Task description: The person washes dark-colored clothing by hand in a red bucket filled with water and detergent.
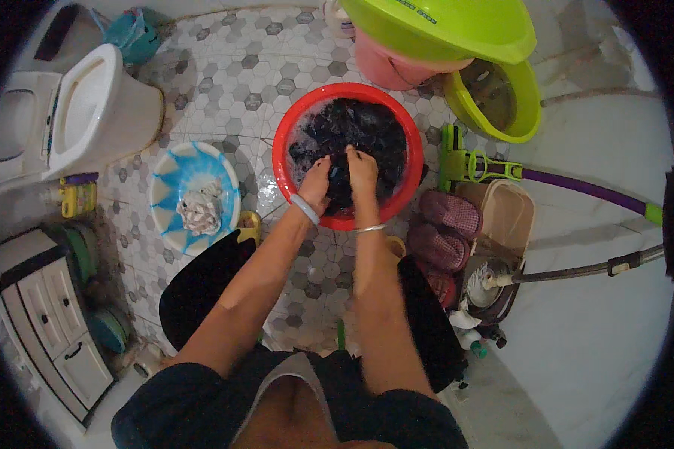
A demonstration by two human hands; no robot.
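Note:
A red plastic basin (pixel 279 163) stands on the tiled floor before me, filled with sudsy water and dark wet cloth (pixel 370 120). My left hand (pixel 315 182), with a pale bangle on its wrist, grips a bunch of the cloth in the basin's near half. Close beside it, my right hand (pixel 363 171) grips the same cloth, thumb towards the left hand; a silvery bangle circles that wrist. A dark fold lies between the two hands. Both sets of fingertips are partly hidden in the cloth.
Left of the red basin sits a blue-and-white basin (pixel 165 193) holding pale wet cloth (pixel 200 212). A white toilet (pixel 112 123) is beyond it. On the right are purple slippers (pixel 441 247), a green mop head (pixel 454 160), a lime basin (pixel 531 120) and a pink bucket (pixel 385 64).

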